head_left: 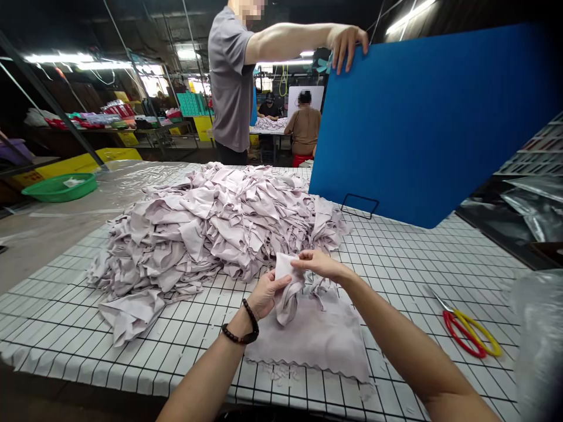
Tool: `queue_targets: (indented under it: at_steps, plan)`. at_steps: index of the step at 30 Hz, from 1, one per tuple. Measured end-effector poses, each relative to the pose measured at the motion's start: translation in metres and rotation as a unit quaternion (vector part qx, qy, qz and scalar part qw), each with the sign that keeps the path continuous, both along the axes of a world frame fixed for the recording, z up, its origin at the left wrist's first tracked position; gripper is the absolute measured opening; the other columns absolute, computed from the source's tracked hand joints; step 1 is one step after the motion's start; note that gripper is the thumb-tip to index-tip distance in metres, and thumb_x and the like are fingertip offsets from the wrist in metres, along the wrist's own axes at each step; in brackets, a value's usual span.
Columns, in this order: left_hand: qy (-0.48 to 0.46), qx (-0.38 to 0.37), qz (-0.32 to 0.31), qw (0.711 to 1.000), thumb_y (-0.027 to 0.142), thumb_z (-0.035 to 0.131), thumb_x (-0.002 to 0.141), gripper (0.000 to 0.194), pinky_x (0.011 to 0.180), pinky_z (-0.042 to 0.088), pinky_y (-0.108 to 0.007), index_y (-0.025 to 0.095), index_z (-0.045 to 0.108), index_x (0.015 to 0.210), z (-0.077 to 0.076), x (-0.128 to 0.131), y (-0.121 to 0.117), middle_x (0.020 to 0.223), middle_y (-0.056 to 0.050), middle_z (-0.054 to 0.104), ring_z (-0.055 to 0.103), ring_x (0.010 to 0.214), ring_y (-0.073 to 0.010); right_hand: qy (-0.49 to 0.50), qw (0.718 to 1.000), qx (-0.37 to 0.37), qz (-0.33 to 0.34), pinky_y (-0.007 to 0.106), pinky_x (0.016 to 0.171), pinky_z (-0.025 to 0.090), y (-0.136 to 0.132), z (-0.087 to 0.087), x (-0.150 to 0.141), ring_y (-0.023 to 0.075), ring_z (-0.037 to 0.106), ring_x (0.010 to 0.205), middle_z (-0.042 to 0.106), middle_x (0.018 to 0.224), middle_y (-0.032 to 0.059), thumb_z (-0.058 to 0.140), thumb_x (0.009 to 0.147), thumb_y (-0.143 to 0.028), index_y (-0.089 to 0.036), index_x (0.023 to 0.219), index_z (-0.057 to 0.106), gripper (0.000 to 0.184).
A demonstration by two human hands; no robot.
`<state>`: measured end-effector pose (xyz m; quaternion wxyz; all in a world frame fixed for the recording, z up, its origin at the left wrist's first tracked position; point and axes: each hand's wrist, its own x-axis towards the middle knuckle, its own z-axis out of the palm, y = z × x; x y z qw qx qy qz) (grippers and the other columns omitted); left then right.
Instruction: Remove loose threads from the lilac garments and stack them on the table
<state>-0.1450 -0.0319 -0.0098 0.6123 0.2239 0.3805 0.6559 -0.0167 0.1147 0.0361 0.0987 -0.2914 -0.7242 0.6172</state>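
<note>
Between my two hands, a small pale pinkish-grey piece of fabric (pixel 288 302) is held up over the table. My left hand (pixel 265 291), with a dark bead bracelet at the wrist, grips its left side between thumb and fingers. At its upper right edge my right hand (pixel 319 264) pinches it. Below lies a flat cloth (pixel 314 340) of the same colour, wavy along its near edge, with small scraps beside it. Just beyond my hands rises a big heap of similar fabric pieces (pixel 220 223).
A person (pixel 231 82) across the table holds a large blue board (pixel 422 129), its lower edge near a black wire stand (pixel 359 205). Scissors (pixel 468 331) with red and yellow handles lie at right, near clear plastic (pixel 539 346). A green basket (pixel 61 189) sits at left.
</note>
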Motion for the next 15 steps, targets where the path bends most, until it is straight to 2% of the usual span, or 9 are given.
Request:
queue_targets:
  at_steps: [2, 4, 8, 10, 13, 14, 15]
  plan:
    - [0.009, 0.002, -0.001, 1.000, 0.023, 0.082, 0.062, 0.050, 0.082, 0.048, -0.026, 0.012, 0.064, 0.108, 0.001, 0.001, -0.002, 0.101, -0.010, 0.070, 0.065, 0.090, -0.0192, -0.004, 0.999, -0.034, 0.028, 0.024, 0.056, 0.034, -0.002, -0.002, 0.006, 0.0107, 0.048, 0.060, 0.057, 0.065, -0.0019, 0.080, 0.054, -0.044, -0.014, 0.074, 0.061, 0.041]
    - [0.024, -0.005, -0.014, 1.000, 0.025, 0.081, 0.064, 0.051, 0.080, 0.049, -0.025, 0.013, 0.064, 0.111, 0.003, 0.002, -0.004, 0.104, -0.010, 0.069, 0.064, 0.092, -0.0188, 0.015, 0.999, -0.046, 0.013, 0.024, 0.058, 0.036, 0.001, -0.004, 0.014, 0.0107, 0.049, 0.061, 0.057, 0.065, -0.0014, 0.079, 0.057, -0.044, -0.014, 0.075, 0.061, 0.040]
    - [0.077, -0.106, 0.002, 0.991, 0.033, 0.068, 0.078, 0.044, 0.065, 0.051, -0.023, 0.014, 0.061, 0.117, 0.005, 0.003, -0.010, 0.102, -0.010, 0.067, 0.063, 0.082, -0.0152, 0.057, 0.997, -0.022, -0.041, 0.027, 0.065, 0.040, 0.026, -0.008, 0.044, 0.0122, 0.052, 0.066, 0.061, 0.075, 0.0011, 0.069, 0.070, -0.044, -0.016, 0.083, 0.062, 0.032]
    - [0.105, -0.154, 0.022, 0.982, 0.033, 0.061, 0.083, 0.042, 0.059, 0.052, -0.025, 0.013, 0.059, 0.120, 0.005, 0.006, -0.013, 0.097, -0.010, 0.066, 0.063, 0.077, -0.0153, 0.000, 0.993, 0.046, -0.112, 0.029, 0.067, 0.042, 0.038, -0.011, 0.065, 0.0143, 0.054, 0.068, 0.061, 0.077, 0.0026, 0.063, 0.074, -0.039, -0.017, 0.082, 0.061, 0.024]
    - [0.128, -0.163, -0.006, 0.978, 0.026, 0.058, 0.084, 0.043, 0.064, 0.055, -0.029, 0.010, 0.053, 0.124, 0.001, 0.011, -0.017, 0.087, -0.010, 0.066, 0.063, 0.077, -0.0163, -0.111, 0.943, 0.193, -0.248, 0.032, 0.075, 0.043, 0.033, -0.019, 0.092, 0.0205, 0.057, 0.084, 0.061, 0.089, 0.0079, 0.057, 0.075, -0.023, -0.017, 0.084, 0.061, 0.012]
    - [0.141, -0.160, -0.022, 0.977, 0.024, 0.057, 0.084, 0.044, 0.065, 0.055, -0.029, 0.009, 0.052, 0.125, -0.001, 0.013, -0.017, 0.083, -0.009, 0.065, 0.063, 0.076, -0.0157, -0.117, 0.928, 0.240, -0.259, 0.033, 0.077, 0.043, 0.024, -0.021, 0.097, 0.0217, 0.057, 0.090, 0.060, 0.095, 0.0092, 0.054, 0.075, -0.018, -0.017, 0.089, 0.060, 0.015]
    - [0.160, -0.158, -0.036, 0.974, 0.023, 0.056, 0.085, 0.044, 0.065, 0.054, -0.028, 0.010, 0.052, 0.126, -0.004, 0.014, -0.016, 0.080, -0.007, 0.065, 0.063, 0.074, -0.0148, -0.104, 0.924, 0.278, -0.240, 0.033, 0.079, 0.043, 0.012, -0.023, 0.099, 0.0216, 0.056, 0.093, 0.058, 0.102, 0.0097, 0.051, 0.075, -0.015, -0.018, 0.095, 0.060, 0.022]
